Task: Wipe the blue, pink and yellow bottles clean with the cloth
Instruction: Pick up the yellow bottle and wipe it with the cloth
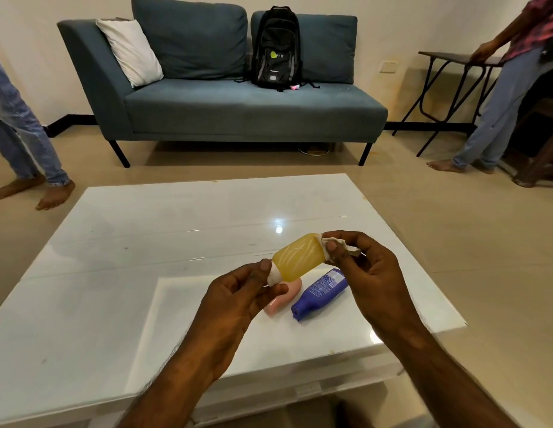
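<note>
Three bottles: one yellow bottle (301, 257), one pink bottle (292, 293), one blue bottle (323, 288); one cloth (330, 241)

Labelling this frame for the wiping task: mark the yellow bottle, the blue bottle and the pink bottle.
yellow bottle (301, 257), head view, middle of its translucent body.
blue bottle (324, 287), head view, on its printed label.
pink bottle (284, 302), head view, on its visible body.

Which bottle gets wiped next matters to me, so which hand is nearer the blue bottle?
Right. The right hand is held just above the far end of the blue bottle. The left hand is farther left, over the pink bottle.
</note>
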